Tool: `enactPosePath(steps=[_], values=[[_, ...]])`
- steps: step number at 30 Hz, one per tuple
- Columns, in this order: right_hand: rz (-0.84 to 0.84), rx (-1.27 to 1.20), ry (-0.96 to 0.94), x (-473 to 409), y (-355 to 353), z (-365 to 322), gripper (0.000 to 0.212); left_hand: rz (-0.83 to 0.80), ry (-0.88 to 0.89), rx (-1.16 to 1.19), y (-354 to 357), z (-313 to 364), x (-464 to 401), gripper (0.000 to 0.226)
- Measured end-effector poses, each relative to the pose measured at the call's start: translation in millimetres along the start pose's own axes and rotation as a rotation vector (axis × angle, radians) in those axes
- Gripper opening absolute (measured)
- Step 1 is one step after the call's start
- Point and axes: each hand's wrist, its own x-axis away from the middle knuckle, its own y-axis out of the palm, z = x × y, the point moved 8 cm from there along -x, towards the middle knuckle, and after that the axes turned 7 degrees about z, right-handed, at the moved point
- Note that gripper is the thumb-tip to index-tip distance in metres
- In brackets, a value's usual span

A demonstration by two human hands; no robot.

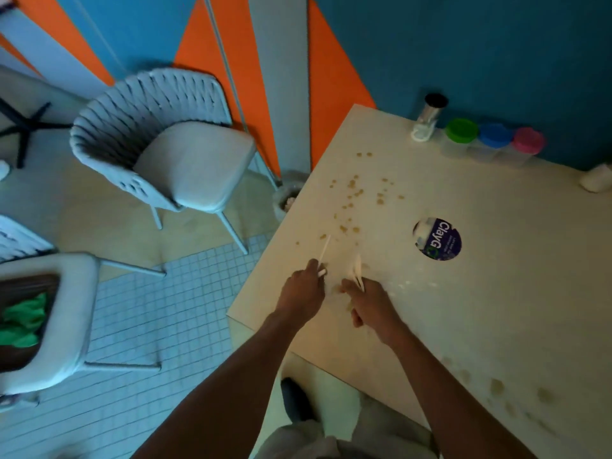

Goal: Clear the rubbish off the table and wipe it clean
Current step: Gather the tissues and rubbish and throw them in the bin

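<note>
Small tan crumbs (pixel 356 193) lie scattered across the cream table (pixel 496 293), with more spots (pixel 496 387) near its front right. My left hand (pixel 303 294) grips a thin white stick (pixel 324 251) that points away over the table's left edge. My right hand (pixel 371 304) pinches a pale, flat piece of paper or plastic (pixel 358 271) just right of it. Both hands sit close together near the table's left corner. A small lined bin (pixel 287 195) stands on the floor at the table's far left corner.
A round dark ClayG sticker (pixel 437 239) lies mid-table. Along the back wall stand a clear tube (pixel 429 115), three tubs with green, blue and pink lids (pixel 495 139) and a white lump (pixel 596 180). Grey chairs (pixel 165 144) stand left; green cloth (pixel 23 321) lies on one.
</note>
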Motion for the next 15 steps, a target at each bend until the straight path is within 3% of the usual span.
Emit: enactPosePath(steps=[7, 15], values=[[-0.089, -0.010, -0.012, -1.7, 100.9, -39.6, 0.023, 0.152, -0.119, 0.050, -65.6, -88.4, 13.2, 0.037], [-0.215, -0.043, -0.029, -19.0, 211.0, -90.6, 0.032, 0.148, -0.295, 0.064, -116.2, -199.9, -6.5, 0.029]])
